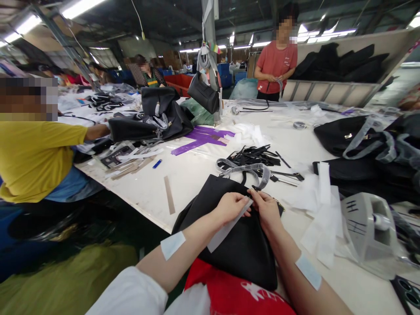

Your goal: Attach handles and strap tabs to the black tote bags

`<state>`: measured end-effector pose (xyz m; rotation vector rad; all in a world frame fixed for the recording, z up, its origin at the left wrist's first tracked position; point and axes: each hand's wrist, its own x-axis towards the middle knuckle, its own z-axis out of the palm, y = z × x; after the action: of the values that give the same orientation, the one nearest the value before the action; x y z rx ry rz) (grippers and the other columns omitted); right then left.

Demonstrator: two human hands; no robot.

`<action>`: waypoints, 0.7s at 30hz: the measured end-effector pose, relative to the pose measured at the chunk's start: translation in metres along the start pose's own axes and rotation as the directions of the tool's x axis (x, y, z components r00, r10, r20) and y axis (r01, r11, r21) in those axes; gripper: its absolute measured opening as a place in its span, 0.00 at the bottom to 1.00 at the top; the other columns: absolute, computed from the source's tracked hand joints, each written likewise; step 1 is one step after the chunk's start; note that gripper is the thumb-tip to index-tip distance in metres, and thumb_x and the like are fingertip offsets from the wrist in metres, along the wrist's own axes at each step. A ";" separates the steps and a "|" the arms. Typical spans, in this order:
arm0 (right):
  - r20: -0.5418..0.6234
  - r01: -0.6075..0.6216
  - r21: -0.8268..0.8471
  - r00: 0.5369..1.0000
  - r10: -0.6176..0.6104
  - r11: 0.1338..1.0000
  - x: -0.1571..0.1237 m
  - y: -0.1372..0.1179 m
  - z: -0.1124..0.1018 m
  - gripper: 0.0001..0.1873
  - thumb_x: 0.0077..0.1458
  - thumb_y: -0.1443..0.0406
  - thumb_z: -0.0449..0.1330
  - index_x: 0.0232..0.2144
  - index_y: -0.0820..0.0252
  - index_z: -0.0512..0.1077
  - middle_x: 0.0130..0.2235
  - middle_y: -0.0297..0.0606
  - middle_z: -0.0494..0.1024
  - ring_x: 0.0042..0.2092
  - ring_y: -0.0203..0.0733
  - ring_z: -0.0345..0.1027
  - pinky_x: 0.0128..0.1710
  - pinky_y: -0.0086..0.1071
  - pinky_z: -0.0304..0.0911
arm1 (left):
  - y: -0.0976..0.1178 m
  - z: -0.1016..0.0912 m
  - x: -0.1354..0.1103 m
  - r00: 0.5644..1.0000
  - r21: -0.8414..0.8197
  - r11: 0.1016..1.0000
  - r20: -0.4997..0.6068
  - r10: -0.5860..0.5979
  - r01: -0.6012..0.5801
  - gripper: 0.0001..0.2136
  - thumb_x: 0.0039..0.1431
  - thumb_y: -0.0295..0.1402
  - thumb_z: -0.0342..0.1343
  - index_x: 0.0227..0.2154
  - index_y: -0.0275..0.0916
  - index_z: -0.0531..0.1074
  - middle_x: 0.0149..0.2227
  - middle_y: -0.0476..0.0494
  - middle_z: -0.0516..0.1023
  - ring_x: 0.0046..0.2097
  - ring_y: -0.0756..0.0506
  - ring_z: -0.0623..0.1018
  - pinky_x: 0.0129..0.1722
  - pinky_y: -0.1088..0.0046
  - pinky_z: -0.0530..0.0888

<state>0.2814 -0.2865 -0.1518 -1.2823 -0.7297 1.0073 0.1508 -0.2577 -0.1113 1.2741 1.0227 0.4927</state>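
A black handbag [239, 245] lies at the near edge of the white table [197, 175], against my body. My left hand [231, 208] pinches a white paper strip [226, 229] that runs down across the bag. Fingers of my right hand [267, 209] are closed on the bag's top edge, touching the strip's upper end. A wrapped grey handle [244, 168] curves just beyond both hands.
White paper strips [323, 214] and a grey tape dispenser [367, 229] lie to the right. Black straps [252, 155] and purple sheets [203, 138] sit mid-table. More black bags [357, 135] at right and back. A person in yellow [33, 157] sits left; another in red [277, 61] stands far.
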 end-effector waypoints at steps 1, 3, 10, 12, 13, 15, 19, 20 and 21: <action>0.014 -0.005 -0.004 1.000 0.005 1.000 -0.001 0.000 0.000 0.22 0.44 0.48 0.67 0.29 0.63 0.78 0.18 0.28 0.62 0.21 0.32 0.50 0.19 0.28 0.43 | 0.001 0.000 0.002 1.000 -0.008 1.000 -0.009 0.015 -0.015 0.12 0.61 0.37 0.52 0.31 0.32 0.73 0.27 0.43 0.78 0.25 0.51 0.77 0.26 0.77 0.73; 0.056 -0.014 -0.004 0.998 0.014 1.000 -0.001 -0.002 -0.001 0.22 0.43 0.48 0.67 0.29 0.63 0.78 0.19 0.29 0.63 0.22 0.33 0.51 0.20 0.28 0.45 | 0.002 0.000 0.005 0.998 0.013 0.998 -0.019 0.054 -0.054 0.13 0.61 0.38 0.52 0.30 0.32 0.73 0.27 0.43 0.77 0.25 0.51 0.77 0.26 0.78 0.73; -0.095 0.044 -0.331 0.992 -0.080 0.942 0.019 -0.013 -0.035 0.22 0.43 0.47 0.65 0.24 0.60 0.76 0.22 0.37 0.73 0.26 0.41 0.64 0.25 0.32 0.58 | -0.002 -0.006 0.000 0.992 0.248 0.961 0.007 0.124 -0.122 0.15 0.59 0.43 0.52 0.28 0.34 0.73 0.21 0.49 0.73 0.18 0.54 0.70 0.21 0.79 0.68; -0.064 0.114 -0.315 0.988 -0.141 0.942 0.023 -0.014 -0.040 0.22 0.43 0.48 0.66 0.31 0.59 0.77 0.30 0.39 0.78 0.33 0.45 0.70 0.33 0.34 0.63 | -0.004 -0.007 -0.003 0.994 0.250 0.962 0.027 0.105 -0.109 0.16 0.58 0.43 0.52 0.28 0.34 0.73 0.22 0.49 0.74 0.19 0.53 0.71 0.22 0.78 0.69; 0.007 0.114 -0.275 0.993 -0.117 0.955 0.025 -0.015 -0.041 0.22 0.43 0.48 0.66 0.34 0.59 0.78 0.33 0.40 0.80 0.36 0.47 0.71 0.36 0.35 0.64 | -0.005 -0.008 -0.004 0.995 0.252 0.962 0.032 0.099 -0.104 0.16 0.58 0.44 0.52 0.28 0.34 0.73 0.22 0.48 0.74 0.19 0.53 0.71 0.22 0.78 0.69; 0.136 0.071 -0.218 0.990 -0.041 0.973 0.024 -0.015 -0.039 0.22 0.43 0.49 0.66 0.35 0.59 0.78 0.36 0.41 0.81 0.39 0.49 0.72 0.40 0.38 0.65 | -0.008 -0.008 -0.004 0.995 0.257 0.961 0.028 0.093 -0.097 0.16 0.58 0.44 0.52 0.27 0.34 0.73 0.24 0.46 0.76 0.21 0.52 0.73 0.24 0.77 0.71; 0.133 0.043 -0.239 0.991 -0.012 0.970 0.018 -0.017 -0.033 0.19 0.43 0.50 0.67 0.30 0.59 0.79 0.34 0.40 0.81 0.39 0.51 0.73 0.41 0.39 0.65 | -0.009 -0.008 0.003 0.996 0.244 0.966 0.001 0.092 -0.089 0.16 0.60 0.42 0.51 0.29 0.33 0.75 0.27 0.42 0.79 0.25 0.49 0.78 0.28 0.75 0.73; 0.124 0.047 -0.247 0.992 -0.017 0.968 0.017 -0.017 -0.032 0.18 0.44 0.50 0.67 0.30 0.59 0.79 0.34 0.40 0.81 0.39 0.51 0.73 0.40 0.39 0.65 | -0.007 -0.007 0.005 0.996 0.243 0.966 -0.007 0.090 -0.086 0.16 0.60 0.41 0.51 0.29 0.32 0.75 0.28 0.41 0.79 0.25 0.49 0.78 0.28 0.75 0.74; 0.121 0.059 -0.256 0.992 -0.028 0.965 0.016 -0.017 -0.031 0.18 0.45 0.51 0.66 0.31 0.59 0.80 0.34 0.40 0.81 0.39 0.51 0.73 0.41 0.39 0.65 | -0.005 -0.007 0.006 0.996 0.245 0.966 -0.015 0.091 -0.084 0.16 0.60 0.41 0.50 0.29 0.32 0.75 0.28 0.41 0.79 0.26 0.49 0.78 0.28 0.75 0.74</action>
<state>0.3191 -0.2853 -0.1415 -1.4337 -1.0019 0.9796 0.1474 -0.2504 -0.1180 1.5408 1.0764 0.4614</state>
